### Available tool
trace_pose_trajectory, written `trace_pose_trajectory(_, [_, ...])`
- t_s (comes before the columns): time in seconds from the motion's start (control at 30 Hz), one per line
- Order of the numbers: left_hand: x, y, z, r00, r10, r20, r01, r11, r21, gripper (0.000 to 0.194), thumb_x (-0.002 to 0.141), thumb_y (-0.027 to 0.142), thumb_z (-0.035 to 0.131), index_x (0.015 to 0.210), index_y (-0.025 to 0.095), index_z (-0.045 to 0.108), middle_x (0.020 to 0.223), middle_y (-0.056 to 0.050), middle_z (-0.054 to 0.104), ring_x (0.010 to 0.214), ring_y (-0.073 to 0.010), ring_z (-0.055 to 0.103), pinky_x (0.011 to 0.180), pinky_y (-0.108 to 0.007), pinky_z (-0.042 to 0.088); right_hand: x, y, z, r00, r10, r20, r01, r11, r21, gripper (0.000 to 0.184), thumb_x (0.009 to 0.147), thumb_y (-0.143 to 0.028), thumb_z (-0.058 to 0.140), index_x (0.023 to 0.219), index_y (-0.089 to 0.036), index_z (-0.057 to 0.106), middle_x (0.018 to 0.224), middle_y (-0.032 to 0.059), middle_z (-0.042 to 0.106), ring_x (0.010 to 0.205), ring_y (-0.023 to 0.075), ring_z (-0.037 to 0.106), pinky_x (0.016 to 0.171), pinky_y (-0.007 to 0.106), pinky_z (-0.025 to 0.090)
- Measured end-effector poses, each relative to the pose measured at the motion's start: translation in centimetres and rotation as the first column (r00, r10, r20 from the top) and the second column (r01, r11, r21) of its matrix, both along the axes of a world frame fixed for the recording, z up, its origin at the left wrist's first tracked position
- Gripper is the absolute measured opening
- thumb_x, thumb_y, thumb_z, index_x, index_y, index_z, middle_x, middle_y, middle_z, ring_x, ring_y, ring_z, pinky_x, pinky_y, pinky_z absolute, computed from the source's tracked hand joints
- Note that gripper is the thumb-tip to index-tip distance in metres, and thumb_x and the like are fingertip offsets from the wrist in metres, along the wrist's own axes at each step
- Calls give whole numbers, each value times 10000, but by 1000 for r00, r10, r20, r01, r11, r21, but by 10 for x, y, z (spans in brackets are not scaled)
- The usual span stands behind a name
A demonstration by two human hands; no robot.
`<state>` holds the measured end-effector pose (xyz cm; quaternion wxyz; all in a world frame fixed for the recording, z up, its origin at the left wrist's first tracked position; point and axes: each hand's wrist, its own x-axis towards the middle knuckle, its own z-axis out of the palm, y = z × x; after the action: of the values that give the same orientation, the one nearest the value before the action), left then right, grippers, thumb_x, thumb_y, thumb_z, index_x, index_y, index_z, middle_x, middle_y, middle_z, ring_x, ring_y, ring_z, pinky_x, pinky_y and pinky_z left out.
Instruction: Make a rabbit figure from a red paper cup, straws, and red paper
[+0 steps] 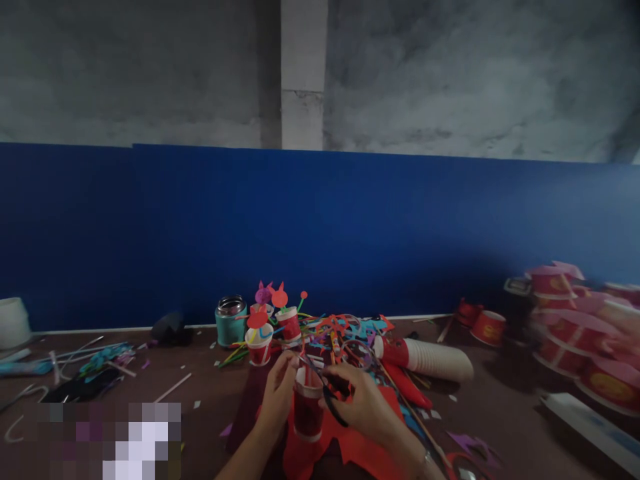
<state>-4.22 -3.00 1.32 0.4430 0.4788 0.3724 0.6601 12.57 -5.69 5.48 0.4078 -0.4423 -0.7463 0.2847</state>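
Observation:
My right hand [360,403] is closed around the black handles of a pair of scissors [330,397]. Their blades point up and left, toward my left fingertips. My left hand [281,387] is pinched just above a red paper cup [307,413]; what it grips is too small to make out. Between the two hands, the cup stands upright with its white rim below the blades. Under it lies a cut red sheet [367,433]. Beyond my hands stand decorated cups, including one with an orange cat-eared head [280,298] and a cup with bent straws or stems [259,347].
A teal jar [231,321] stands behind on the left. Colourful scraps [345,330] lie beyond my hands. To the right are a lying stack of paper cups [425,358], single red cups [488,328] and a blurred pile of red cups [575,340]. A blue partition [320,227] closes off the back.

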Motion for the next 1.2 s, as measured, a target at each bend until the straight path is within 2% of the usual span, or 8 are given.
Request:
trace_pose_trajectory(0.13, [2, -5, 7, 999, -11, -47, 11, 1000, -1, 365, 694, 533, 660, 666, 175, 593, 609, 26, 523, 573, -119, 470, 558, -215, 390, 0, 2, 0, 1000, 20, -14, -21, 998, -56, 210, 653, -189, 666, 851, -142, 718, 740, 25, 686, 646, 157, 563, 576, 239, 433])
trace_pose_trajectory(0.27, [2, -6, 9, 998, -17, -64, 16, 1000, -18, 353, 686, 527, 658, 661, 179, 601, 627, 15, 547, 605, -137, 492, 592, -231, 406, 0, 4, -2, 996, 61, -61, -66, 995, -75, 118, 679, -227, 664, 739, -144, 722, 679, 18, 670, 644, 155, 553, 566, 231, 431])
trace_pose_trajectory(0.43, [2, -7, 12, 997, -37, -72, 36, 999, -19, 334, 697, 508, 647, 650, 180, 601, 646, 6, 569, 628, -145, 504, 622, -240, 413, 1, 7, -7, 992, 69, -110, -85, 986, -145, 222, 648, -187, 682, 860, -146, 735, 729, 26, 680, 637, 150, 548, 575, 240, 427])
trace_pose_trajectory(0.53, [2, -8, 14, 996, -43, -80, 40, 999, -31, 316, 707, 490, 640, 649, 182, 603, 642, 8, 573, 625, -144, 504, 633, -241, 415, 1, 9, -8, 986, 74, -152, -102, 978, -180, 220, 637, -208, 703, 844, -140, 737, 719, 26, 667, 619, 140, 534, 568, 240, 418])
trace_pose_trajectory(0.7, [1, -8, 15, 997, -50, -62, 49, 999, -22, 292, 708, 464, 647, 646, 183, 598, 629, 15, 559, 626, -144, 505, 635, -238, 419, 0, 8, -7, 978, 91, -187, -127, 973, -191, 178, 658, -254, 696, 781, -132, 737, 617, -3, 606, 536, 103, 470, 496, 209, 373])
trace_pose_trajectory(0.97, [0, -9, 14, 997, -76, -13, 75, 996, -40, 334, 681, 499, 680, 630, 181, 594, 651, 2, 581, 639, -148, 525, 641, -234, 424, 0, 2, 2, 966, 124, -225, -162, 974, -156, 150, 674, -274, 689, 742, -157, 753, 668, 17, 638, 574, 125, 515, 487, 200, 406])
trace_pose_trajectory(1.2, [1, -11, 18, 997, -81, -4, 81, 996, -43, 343, 663, 509, 693, 624, 179, 604, 629, 5, 583, 626, -143, 523, 625, -234, 427, -1, 7, -9, 976, 101, -194, -134, 978, -162, 200, 665, -170, 637, 831, -143, 745, 682, 22, 654, 586, 127, 527, 513, 205, 409])
